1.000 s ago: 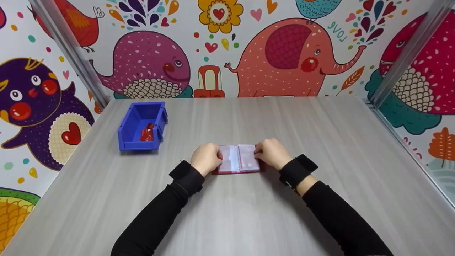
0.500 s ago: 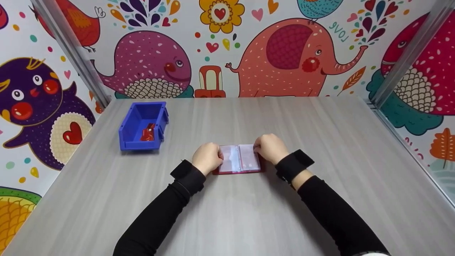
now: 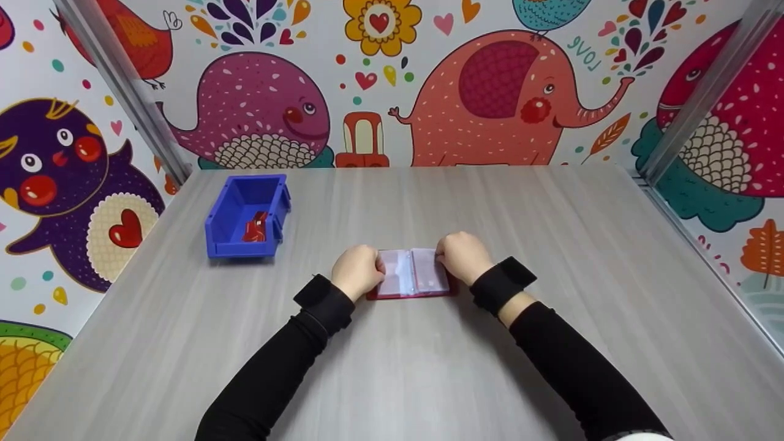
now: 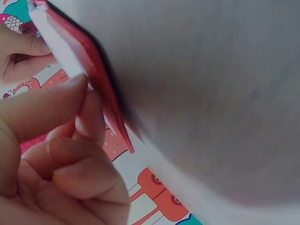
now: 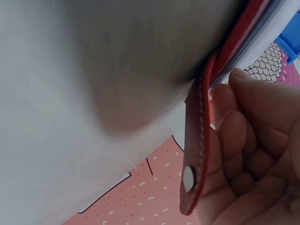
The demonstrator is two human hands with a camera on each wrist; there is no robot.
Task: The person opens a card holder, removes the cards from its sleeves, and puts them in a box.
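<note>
A red card holder (image 3: 404,297) lies spread open on the table, its clear plastic sleeves (image 3: 395,274) facing up. At its left edge my left hand (image 3: 356,271) pinches the sleeves between thumb and forefinger; the left wrist view shows the red cover (image 4: 101,79) just beyond the fingertips. My right hand (image 3: 465,257) pinches the sleeves at the right edge, near the top corner. In the right wrist view a red strap (image 5: 194,140) with a round metal snap (image 5: 188,178) sticks out beside the curled fingers. The thumbs' undersides are hidden in the head view.
A blue bin (image 3: 242,250) stands at the left back of the table (image 3: 392,367), with a glossy red item (image 3: 255,227) inside. Printed panels (image 3: 367,79) with cartoon animals rise behind and on both sides, joined by metal posts (image 3: 125,92).
My right hand has shifted slightly up and to the left along the card holder's right edge. My left hand and the card holder stay nearly still.
</note>
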